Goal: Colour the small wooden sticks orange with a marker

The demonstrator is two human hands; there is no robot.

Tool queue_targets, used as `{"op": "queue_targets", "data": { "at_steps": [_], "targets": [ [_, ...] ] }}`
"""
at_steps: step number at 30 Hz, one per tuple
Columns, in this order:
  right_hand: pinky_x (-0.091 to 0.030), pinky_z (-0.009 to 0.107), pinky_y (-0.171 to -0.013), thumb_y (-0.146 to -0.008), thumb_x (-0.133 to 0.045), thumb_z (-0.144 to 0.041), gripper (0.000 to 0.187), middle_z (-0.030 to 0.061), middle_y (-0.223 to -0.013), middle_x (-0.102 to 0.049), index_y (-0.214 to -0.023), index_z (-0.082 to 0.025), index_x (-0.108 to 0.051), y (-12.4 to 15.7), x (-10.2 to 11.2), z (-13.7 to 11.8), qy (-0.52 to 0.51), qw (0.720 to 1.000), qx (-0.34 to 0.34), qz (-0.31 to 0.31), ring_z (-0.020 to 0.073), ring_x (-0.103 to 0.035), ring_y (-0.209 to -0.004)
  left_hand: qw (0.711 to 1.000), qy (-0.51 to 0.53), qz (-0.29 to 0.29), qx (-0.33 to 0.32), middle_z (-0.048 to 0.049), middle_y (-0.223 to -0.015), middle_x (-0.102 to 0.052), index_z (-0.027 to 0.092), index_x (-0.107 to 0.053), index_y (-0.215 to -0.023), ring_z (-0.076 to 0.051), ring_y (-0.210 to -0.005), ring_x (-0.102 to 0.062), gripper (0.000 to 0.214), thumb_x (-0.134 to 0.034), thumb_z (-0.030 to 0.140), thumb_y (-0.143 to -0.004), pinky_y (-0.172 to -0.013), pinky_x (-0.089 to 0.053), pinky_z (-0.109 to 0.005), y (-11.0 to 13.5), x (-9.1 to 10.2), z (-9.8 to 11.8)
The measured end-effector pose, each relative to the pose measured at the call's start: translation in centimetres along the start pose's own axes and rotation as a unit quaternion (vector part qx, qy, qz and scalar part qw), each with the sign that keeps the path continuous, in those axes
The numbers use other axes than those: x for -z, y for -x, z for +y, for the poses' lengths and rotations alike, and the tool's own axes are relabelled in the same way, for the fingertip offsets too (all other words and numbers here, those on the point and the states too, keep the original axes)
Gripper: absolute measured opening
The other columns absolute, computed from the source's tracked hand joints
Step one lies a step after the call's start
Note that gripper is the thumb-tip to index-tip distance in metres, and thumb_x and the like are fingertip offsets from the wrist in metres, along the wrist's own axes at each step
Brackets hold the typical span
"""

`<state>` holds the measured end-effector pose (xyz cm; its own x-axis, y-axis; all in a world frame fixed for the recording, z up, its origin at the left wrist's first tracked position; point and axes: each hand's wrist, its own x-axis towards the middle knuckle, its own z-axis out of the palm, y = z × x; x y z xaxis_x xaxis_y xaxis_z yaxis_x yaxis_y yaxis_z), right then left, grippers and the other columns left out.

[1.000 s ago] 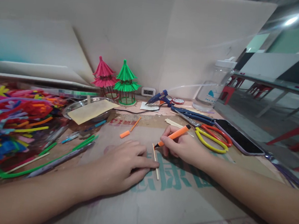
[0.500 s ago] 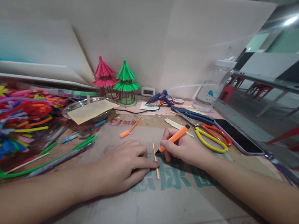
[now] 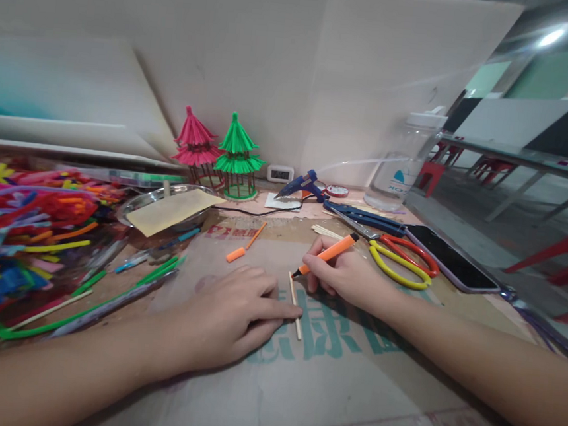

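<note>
My right hand (image 3: pixel 341 269) is closed round an orange marker (image 3: pixel 329 253), whose dark tip is at the far end of a thin pale wooden stick (image 3: pixel 292 289). The stick lies on the cardboard (image 3: pixel 228 394). Resting on the board, my left hand (image 3: pixel 245 312) has its index finger stretched out across the stick's near part, pressing it down; the other fingers are partly bent and lie on the board. Beyond that hand lie an orange marker cap (image 3: pixel 235 255) and a short orange stick (image 3: pixel 256 235).
Pipe cleaners (image 3: pixel 17 243) heap up at left, beside a metal dish (image 3: pixel 130 206). A pink tower (image 3: pixel 194 142) and a green tower (image 3: pixel 240 146) stand behind. A glue gun (image 3: pixel 299 184), scissors (image 3: pixel 401 270), a phone (image 3: pixel 452 257) and a bottle (image 3: pixel 400 163) are at the right.
The marker tip has moved from partway along the stick to its far end, away from me. My left hand stays on the stick.
</note>
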<state>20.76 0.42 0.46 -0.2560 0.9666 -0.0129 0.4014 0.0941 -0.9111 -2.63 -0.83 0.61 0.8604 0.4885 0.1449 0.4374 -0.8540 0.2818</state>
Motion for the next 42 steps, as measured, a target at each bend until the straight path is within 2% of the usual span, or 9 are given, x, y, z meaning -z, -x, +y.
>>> {"op": "queue_targets", "data": {
  "at_steps": [7, 14, 25, 34, 39, 42],
  "targets": [
    [-0.034, 0.019, -0.046, -0.095, -0.055, -0.027, 0.016, -0.0063, -0.055, -0.065, -0.081, -0.023, -0.047, 0.19, 0.29, 0.03, -0.018, 0.998, -0.006, -0.065, 0.0077, -0.047, -0.045, 1.000, 0.003, -0.006, -0.004, -0.0044, -0.090, -0.057, 0.034, -0.068, -0.128, -0.020, -0.086, -0.053, 0.035, -0.043, 0.028, -0.104, -0.071, -0.035, -0.032, -0.17, 0.15, 0.00],
    [-0.034, 0.019, -0.044, -0.096, -0.055, -0.034, 0.019, -0.0042, -0.060, -0.066, -0.084, -0.023, -0.047, 0.07, -0.16, -0.06, -0.022, 1.000, 0.003, 0.018, 0.0079, -0.046, -0.045, 1.000, 0.001, -0.010, 0.007, -0.0042, -0.090, -0.058, 0.035, -0.068, -0.127, -0.020, -0.086, -0.053, 0.034, -0.044, 0.029, -0.104, -0.070, -0.036, -0.031, -0.14, 0.19, 0.14],
    [-0.035, 0.021, -0.044, -0.094, -0.055, -0.032, 0.017, -0.0027, -0.060, -0.067, -0.082, -0.023, -0.048, -0.10, -0.08, 0.13, -0.010, 1.000, 0.006, 0.006, 0.0092, -0.048, -0.044, 1.000, 0.003, 0.012, -0.006, -0.0044, -0.089, -0.058, 0.032, -0.070, -0.125, -0.018, -0.083, -0.054, 0.032, -0.046, 0.028, -0.103, -0.068, -0.037, -0.030, -0.06, 0.07, 0.04],
    [-0.034, 0.021, -0.047, -0.094, -0.055, -0.029, 0.018, -0.0065, -0.054, -0.063, -0.081, -0.024, -0.045, 0.31, 0.33, -0.20, -0.020, 0.997, -0.015, -0.068, 0.0093, -0.049, -0.045, 1.000, 0.005, 0.008, -0.012, -0.0044, -0.088, -0.058, 0.031, -0.069, -0.124, -0.019, -0.085, -0.054, 0.032, -0.046, 0.027, -0.103, -0.070, -0.037, -0.030, -0.10, 0.21, 0.10],
    [-0.033, 0.021, -0.045, -0.094, -0.054, -0.031, 0.017, -0.0068, -0.055, -0.063, -0.082, -0.024, -0.045, 0.28, 0.17, 0.05, -0.019, 0.999, -0.007, -0.034, 0.0092, -0.048, -0.044, 1.000, 0.006, 0.008, -0.011, -0.0045, -0.089, -0.058, 0.032, -0.069, -0.126, -0.019, -0.084, -0.054, 0.032, -0.046, 0.027, -0.104, -0.070, -0.037, -0.030, -0.12, 0.18, 0.10],
    [-0.033, 0.021, -0.045, -0.095, -0.054, -0.031, 0.017, -0.0064, -0.055, -0.063, -0.082, -0.024, -0.045, 0.29, 0.17, -0.04, -0.020, 0.999, -0.005, -0.042, 0.0093, -0.048, -0.044, 1.000, 0.003, 0.008, -0.008, -0.0045, -0.089, -0.058, 0.032, -0.069, -0.125, -0.019, -0.084, -0.054, 0.032, -0.046, 0.028, -0.104, -0.070, -0.037, -0.030, -0.10, 0.15, 0.09]
  ]
}}
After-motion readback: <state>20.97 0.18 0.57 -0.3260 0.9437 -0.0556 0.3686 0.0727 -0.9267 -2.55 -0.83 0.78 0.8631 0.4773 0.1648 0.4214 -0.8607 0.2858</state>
